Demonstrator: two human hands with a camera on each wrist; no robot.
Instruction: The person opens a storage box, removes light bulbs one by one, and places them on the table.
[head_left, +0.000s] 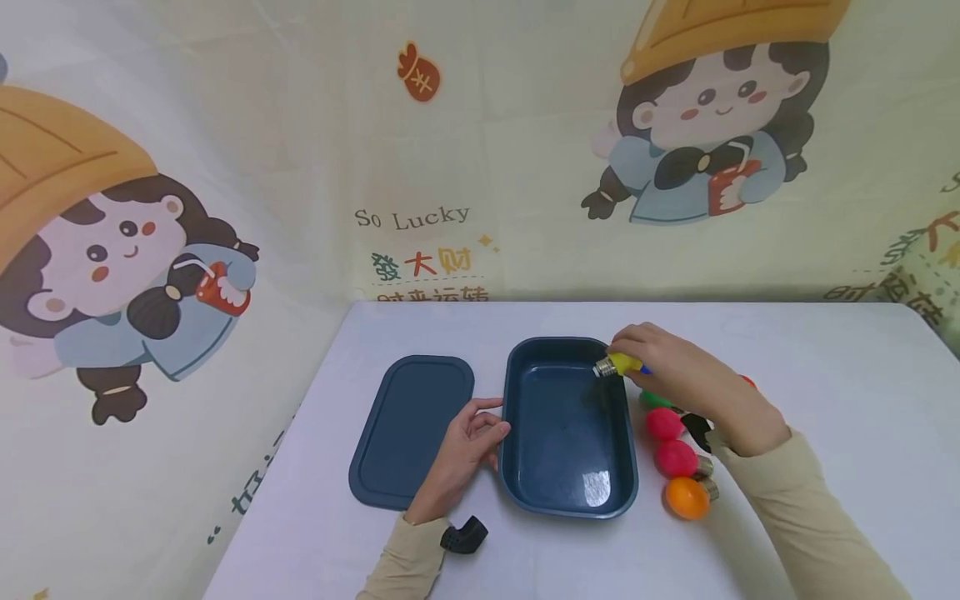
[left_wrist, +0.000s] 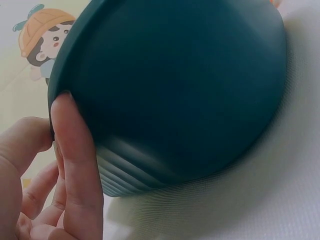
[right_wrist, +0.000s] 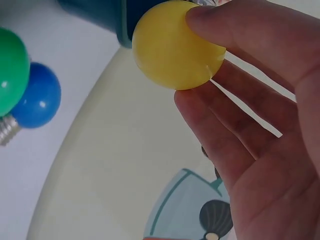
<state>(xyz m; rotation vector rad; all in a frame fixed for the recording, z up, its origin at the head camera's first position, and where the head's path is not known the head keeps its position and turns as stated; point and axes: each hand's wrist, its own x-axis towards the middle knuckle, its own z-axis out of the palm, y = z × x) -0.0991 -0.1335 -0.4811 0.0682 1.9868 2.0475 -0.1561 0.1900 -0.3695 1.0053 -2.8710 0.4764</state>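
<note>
My right hand [head_left: 686, 367] pinches a yellow light bulb [head_left: 622, 362] above the right rim of the deep dark-blue tray [head_left: 555, 433]. The bulb's silver screw base points left, over the tray's inside. In the right wrist view, thumb and fingertips hold the round yellow bulb [right_wrist: 172, 50] by its sides. At the tray's left wall, my left hand [head_left: 468, 446] grips the rim between thumb and fingers. The left wrist view shows the tray [left_wrist: 190, 95] close up, with the left hand [left_wrist: 75, 165] at its edge.
Right of the tray lie a green bulb [head_left: 656, 399], two pink bulbs [head_left: 677, 458] and an orange bulb [head_left: 687, 498]. A blue bulb [right_wrist: 37, 95] shows beside the green one. Left of the tray is a flat dark-blue lid [head_left: 412, 425]. A printed cloth [head_left: 525, 167] hangs behind.
</note>
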